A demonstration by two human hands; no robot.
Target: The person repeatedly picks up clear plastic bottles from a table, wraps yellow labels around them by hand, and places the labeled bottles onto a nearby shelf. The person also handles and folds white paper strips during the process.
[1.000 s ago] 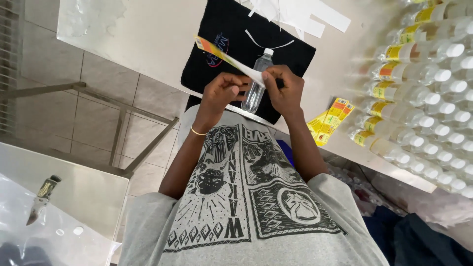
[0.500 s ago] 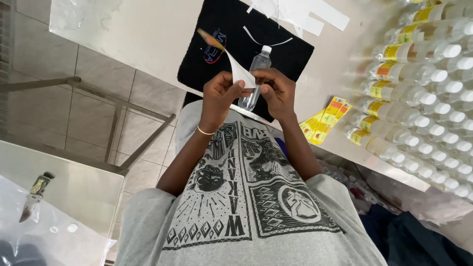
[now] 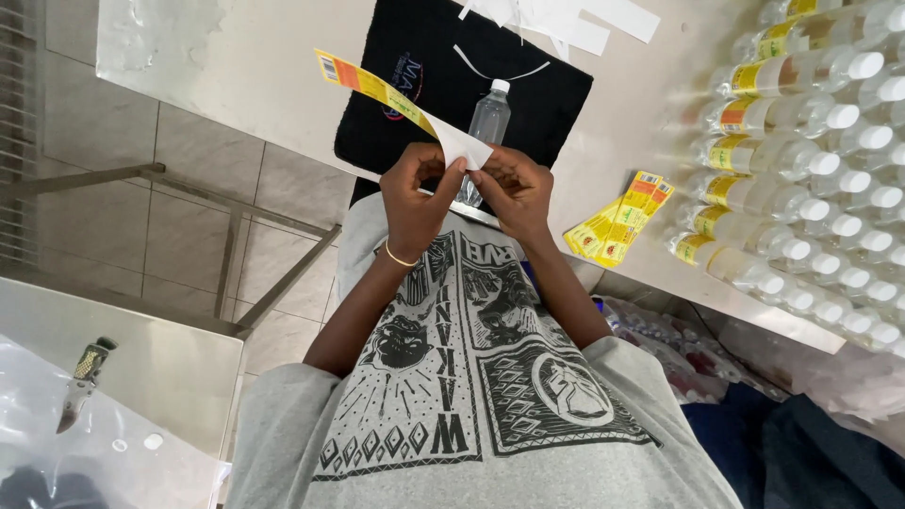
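Both hands (image 3: 462, 188) pinch yellow label strip (image 3: 396, 99) over bottle (image 3: 483, 127)

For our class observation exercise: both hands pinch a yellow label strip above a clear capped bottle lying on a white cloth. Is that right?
Not quite: the cloth is black, not white, as the head view shows. The rest holds: the left hand and right hand pinch the yellow label strip above the clear capped bottle.
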